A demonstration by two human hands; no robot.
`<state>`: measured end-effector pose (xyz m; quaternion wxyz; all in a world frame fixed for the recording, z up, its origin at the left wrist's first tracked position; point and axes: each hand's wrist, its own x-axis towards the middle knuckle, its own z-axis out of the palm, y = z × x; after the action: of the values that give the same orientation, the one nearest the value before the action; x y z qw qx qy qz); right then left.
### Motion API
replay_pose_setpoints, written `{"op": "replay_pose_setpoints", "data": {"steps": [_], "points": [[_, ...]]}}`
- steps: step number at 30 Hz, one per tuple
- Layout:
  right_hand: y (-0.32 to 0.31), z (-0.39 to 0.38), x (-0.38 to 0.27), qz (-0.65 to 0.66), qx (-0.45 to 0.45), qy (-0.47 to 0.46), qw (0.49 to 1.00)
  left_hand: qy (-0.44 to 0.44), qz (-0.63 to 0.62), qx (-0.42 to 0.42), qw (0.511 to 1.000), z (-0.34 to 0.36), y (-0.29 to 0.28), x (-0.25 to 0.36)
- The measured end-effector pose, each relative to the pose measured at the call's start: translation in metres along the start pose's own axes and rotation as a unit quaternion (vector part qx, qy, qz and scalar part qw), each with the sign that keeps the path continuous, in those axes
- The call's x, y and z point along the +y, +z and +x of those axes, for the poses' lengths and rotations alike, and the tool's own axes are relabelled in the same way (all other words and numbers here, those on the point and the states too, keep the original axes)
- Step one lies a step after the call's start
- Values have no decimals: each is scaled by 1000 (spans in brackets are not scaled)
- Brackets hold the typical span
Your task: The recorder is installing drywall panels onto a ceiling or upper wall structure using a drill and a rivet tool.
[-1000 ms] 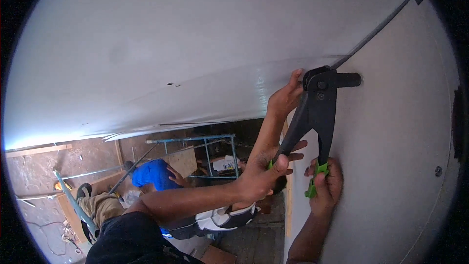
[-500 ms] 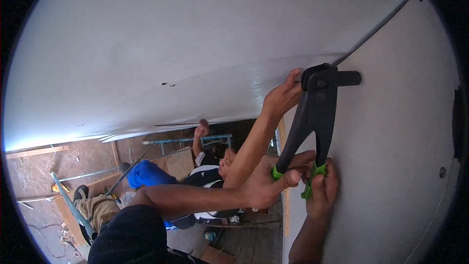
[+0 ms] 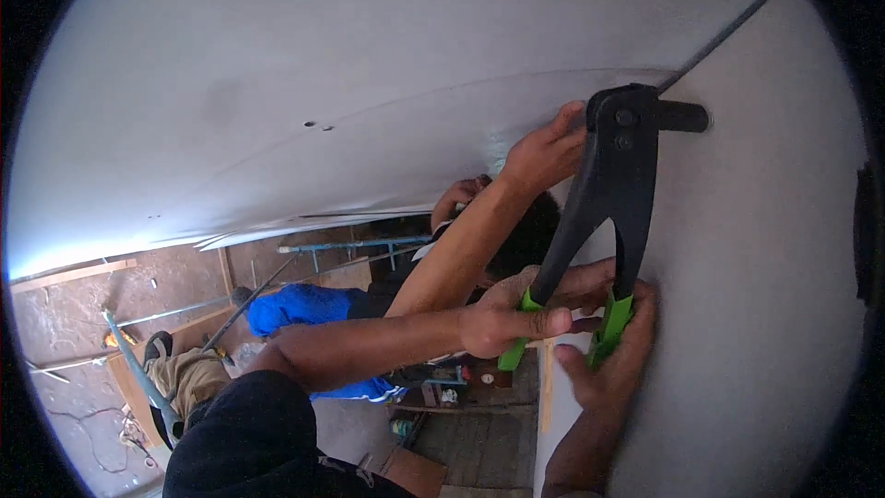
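A black hand riveter [image 3: 619,166] with green grips is held up against a pale grey panel [image 3: 756,295], its nose end meeting the surface. My left hand [image 3: 502,315] is closed round the left grip, thumb across it. My right hand [image 3: 619,360] has its fingers behind the right grip, with the thumb standing off. The two handles are spread apart. Beside the riveter's head, another person's hand [image 3: 546,155] presses on the panels, its fingertips partly hidden by the tool.
A large pale sheet [image 3: 369,37] spans the upper view, meeting the other panel at a dark seam [image 3: 724,32]. Below are a co-worker in blue trousers [image 3: 300,306], blue metal tubing [image 3: 355,246], a seated person's tan trousers [image 3: 198,378] and a cable [image 3: 92,433].
The riveter and both my hands have shifted up and to the right. My right thumb has come away from its grip. The co-worker has moved right, closer to the panels.
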<state>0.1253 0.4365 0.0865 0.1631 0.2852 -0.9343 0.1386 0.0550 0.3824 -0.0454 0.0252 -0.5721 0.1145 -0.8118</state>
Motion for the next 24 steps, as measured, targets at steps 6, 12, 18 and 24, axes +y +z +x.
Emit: {"op": "replay_pose_setpoints", "data": {"steps": [6, 12, 18, 24], "points": [[28, 15, -33, -276, 10, -138, 951, 36, -19, -19, 999, 10, -11, 33], [64, 26, -33, -497, 74, -52, 863, 59, -35, -39, 997, 24, -32, 38], [69, 35, -26, -517, 99, -121, 842, 128, 12, 0, 992, 29, -21, 51], [78, 29, -39, -536, 155, -119, 821, 111, -59, -63, 990, 38, -28, 53]]}}
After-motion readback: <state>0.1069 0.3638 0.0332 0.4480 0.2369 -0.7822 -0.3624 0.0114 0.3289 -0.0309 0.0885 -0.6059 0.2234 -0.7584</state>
